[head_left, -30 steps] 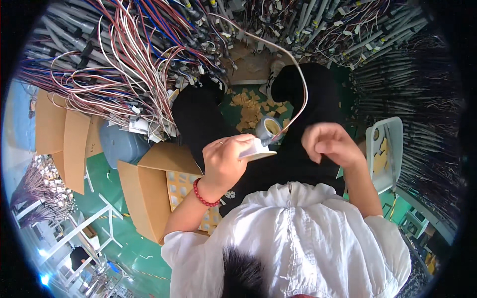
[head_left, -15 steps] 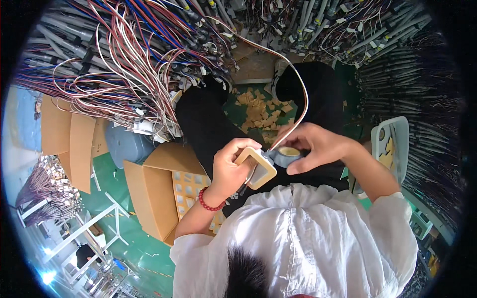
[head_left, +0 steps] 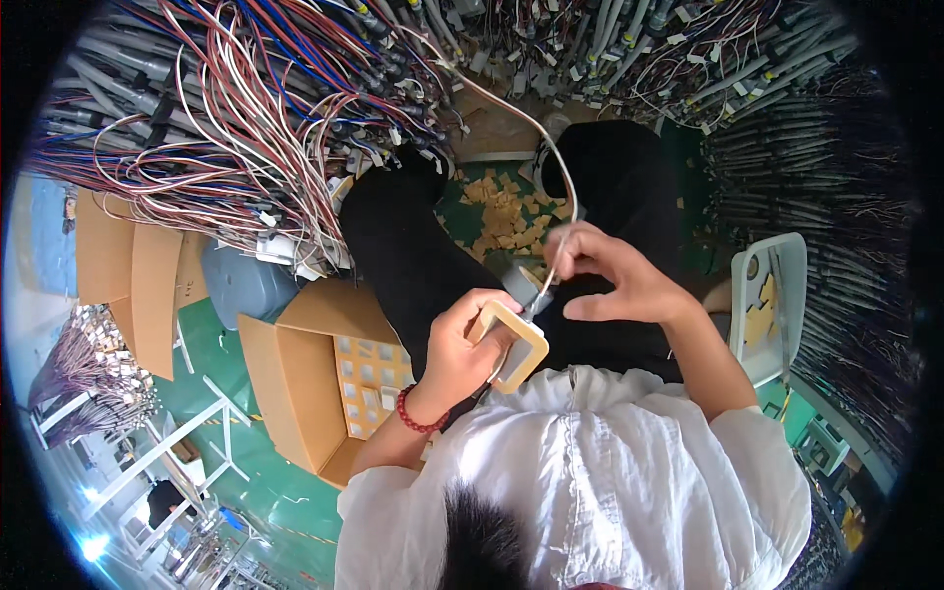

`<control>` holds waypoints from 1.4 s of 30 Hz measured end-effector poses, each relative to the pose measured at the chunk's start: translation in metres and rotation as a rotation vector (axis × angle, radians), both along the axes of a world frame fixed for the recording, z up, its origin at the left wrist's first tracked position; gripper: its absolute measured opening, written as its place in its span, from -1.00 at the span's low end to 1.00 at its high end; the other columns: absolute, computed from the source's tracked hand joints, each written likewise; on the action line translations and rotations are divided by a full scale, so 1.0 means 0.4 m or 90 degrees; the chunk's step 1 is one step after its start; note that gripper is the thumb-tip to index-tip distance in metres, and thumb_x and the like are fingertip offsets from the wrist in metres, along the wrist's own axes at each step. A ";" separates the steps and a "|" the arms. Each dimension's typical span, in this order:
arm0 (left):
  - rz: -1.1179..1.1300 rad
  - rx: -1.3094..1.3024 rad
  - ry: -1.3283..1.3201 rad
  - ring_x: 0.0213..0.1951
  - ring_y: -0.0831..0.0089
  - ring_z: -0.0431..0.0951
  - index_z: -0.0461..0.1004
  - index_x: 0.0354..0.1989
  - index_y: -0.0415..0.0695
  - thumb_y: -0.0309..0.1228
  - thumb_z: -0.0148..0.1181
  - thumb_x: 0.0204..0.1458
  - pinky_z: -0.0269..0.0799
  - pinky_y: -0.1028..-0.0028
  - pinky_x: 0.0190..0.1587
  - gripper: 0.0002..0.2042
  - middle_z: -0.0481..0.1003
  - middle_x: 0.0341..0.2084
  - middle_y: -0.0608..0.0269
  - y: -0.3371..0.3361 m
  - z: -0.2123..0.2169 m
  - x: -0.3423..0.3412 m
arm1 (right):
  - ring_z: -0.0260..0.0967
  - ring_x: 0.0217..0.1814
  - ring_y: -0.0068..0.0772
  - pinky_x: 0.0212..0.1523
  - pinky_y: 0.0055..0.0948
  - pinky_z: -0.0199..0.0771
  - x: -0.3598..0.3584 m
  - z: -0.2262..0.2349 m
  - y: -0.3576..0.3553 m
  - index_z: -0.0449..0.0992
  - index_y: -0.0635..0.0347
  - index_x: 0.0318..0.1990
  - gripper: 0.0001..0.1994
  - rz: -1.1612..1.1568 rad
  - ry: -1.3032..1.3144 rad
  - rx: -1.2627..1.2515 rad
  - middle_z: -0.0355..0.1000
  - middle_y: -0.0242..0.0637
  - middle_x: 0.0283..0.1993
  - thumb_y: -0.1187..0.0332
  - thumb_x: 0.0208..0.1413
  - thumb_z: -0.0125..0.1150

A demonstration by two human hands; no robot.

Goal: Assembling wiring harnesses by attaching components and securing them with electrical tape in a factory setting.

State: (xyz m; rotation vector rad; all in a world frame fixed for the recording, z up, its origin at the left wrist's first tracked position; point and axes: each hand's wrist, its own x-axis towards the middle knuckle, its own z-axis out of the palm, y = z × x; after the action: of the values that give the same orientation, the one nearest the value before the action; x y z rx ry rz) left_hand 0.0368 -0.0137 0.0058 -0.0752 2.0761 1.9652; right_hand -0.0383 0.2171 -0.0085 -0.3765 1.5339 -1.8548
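Head view: both hands work a white cable at a tan roll of tape.

Left hand (head_left: 457, 354) is closed around the tan roll of tape (head_left: 511, 342). Right hand (head_left: 615, 280), just beyond the roll, pinches the white cable (head_left: 551, 157) with its other fingers spread. A grey piece (head_left: 523, 287) sits at the cable end; wrapping appears under way, not finished. Beside the roll stands an open cardboard box (head_left: 315, 383) on green floor (head_left: 256, 462); hanging wire bundles (head_left: 246, 108) fill the space beyond.
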 end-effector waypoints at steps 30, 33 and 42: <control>-0.018 0.372 -0.282 -0.46 0.49 0.55 0.34 -0.12 -0.27 -0.45 0.14 0.12 0.55 0.47 -0.39 -0.78 0.49 -0.41 0.22 -0.012 -0.002 0.014 | 0.30 -0.11 -0.52 -0.09 -0.52 0.29 -0.074 0.016 -0.055 0.44 0.23 0.00 -0.48 0.239 0.063 0.068 0.37 -0.40 -0.12 0.43 -0.23 0.39; -0.033 0.336 -0.265 -0.45 0.47 0.56 0.36 -0.14 -0.27 -0.47 0.15 0.10 0.56 0.47 -0.39 -0.79 0.49 -0.41 0.21 -0.021 0.000 0.011 | 0.23 -0.18 -0.60 -0.16 -0.57 0.24 -0.044 0.015 -0.049 0.41 0.21 -0.20 -0.61 0.195 -0.037 0.026 0.31 -0.44 -0.23 0.35 -0.23 0.39; 0.000 -0.295 0.306 -0.50 0.20 0.53 0.50 -0.16 -0.08 -0.70 0.13 -0.24 0.48 0.40 -0.47 -0.61 0.48 -0.45 0.20 0.009 -0.011 -0.010 | 0.28 -0.51 -0.55 -0.48 -0.53 0.32 0.026 0.072 -0.067 0.40 0.27 -0.08 -0.61 -0.013 -0.338 0.055 0.34 -0.35 -0.46 0.22 -0.02 0.19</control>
State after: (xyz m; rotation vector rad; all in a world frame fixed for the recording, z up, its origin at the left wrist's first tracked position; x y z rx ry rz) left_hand 0.0329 -0.0102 0.0015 0.3348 2.8005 1.5679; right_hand -0.0278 0.1904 0.0202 0.1654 1.2426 -1.7154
